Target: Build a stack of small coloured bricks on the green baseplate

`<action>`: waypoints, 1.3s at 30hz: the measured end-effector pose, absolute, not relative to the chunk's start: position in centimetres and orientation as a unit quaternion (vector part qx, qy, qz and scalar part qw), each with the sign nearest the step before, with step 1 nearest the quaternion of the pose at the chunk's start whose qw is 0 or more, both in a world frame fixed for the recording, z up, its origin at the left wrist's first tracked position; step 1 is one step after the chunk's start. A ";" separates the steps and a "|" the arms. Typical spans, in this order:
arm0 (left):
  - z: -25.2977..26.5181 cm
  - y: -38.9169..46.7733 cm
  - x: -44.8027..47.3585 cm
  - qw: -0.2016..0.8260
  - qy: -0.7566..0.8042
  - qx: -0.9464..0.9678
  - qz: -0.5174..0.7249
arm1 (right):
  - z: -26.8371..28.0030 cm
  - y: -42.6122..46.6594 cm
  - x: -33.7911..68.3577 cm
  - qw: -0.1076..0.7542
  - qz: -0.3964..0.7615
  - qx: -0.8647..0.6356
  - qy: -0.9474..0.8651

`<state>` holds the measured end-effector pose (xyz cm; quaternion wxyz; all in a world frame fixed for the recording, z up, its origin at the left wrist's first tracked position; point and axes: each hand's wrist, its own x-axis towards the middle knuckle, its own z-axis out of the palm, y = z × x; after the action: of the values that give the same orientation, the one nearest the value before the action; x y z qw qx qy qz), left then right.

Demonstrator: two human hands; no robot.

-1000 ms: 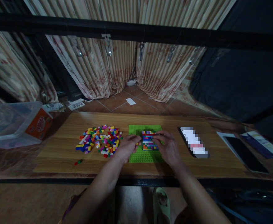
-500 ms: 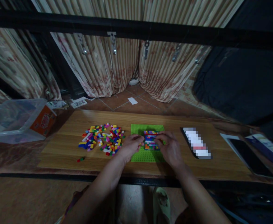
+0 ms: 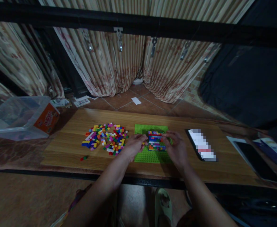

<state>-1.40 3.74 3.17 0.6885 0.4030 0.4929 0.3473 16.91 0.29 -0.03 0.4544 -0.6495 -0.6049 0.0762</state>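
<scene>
A block of many-coloured building bricks sits in rows on a green baseplate. My left hand is at the block's left side, its fingers pinched together on small bricks, of which yellow and reddish bits show. At the block's right edge is my right hand, thumb and forefinger bent close together; whatever lies between them is too small to make out. A loose pile of bricks lies left of the baseplate.
A red and green brick piece lies apart near the wooden board's front left. A phone with a blurred screen lies to the right, a dark tablet-like slab beyond it. A clear plastic box stands at far left.
My right hand has drawn back from the middle of the brick block to its right edge. My left hand stays at the left side. The view has shifted slightly.
</scene>
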 end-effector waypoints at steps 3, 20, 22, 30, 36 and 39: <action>3.2 3.8 -1.4 0.691 0.496 0.399 0.344 | -0.6 0.6 16.8 0.462 0.103 -0.659 -0.585; 3.4 3.4 -1.0 0.693 0.502 0.407 0.320 | -1.9 1.4 16.6 0.536 0.234 -0.635 -0.505; 3.3 3.4 -0.9 0.693 0.505 0.407 0.315 | -1.9 1.4 16.5 0.540 0.236 -0.635 -0.500; 2.7 3.4 -0.8 0.688 0.502 0.412 0.324 | -1.7 1.3 16.3 0.536 0.248 -0.645 -0.486; 3.2 3.5 -1.0 0.694 0.509 0.389 0.329 | -1.5 1.2 16.2 0.523 0.244 -0.655 -0.488; 3.7 3.5 -1.3 0.714 0.489 0.373 0.335 | -1.5 1.2 16.4 0.511 0.258 -0.650 -0.499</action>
<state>-1.28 3.52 3.67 0.7136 0.3734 0.4888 0.3354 16.43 1.18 -1.52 0.5114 -0.6501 -0.4993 0.2578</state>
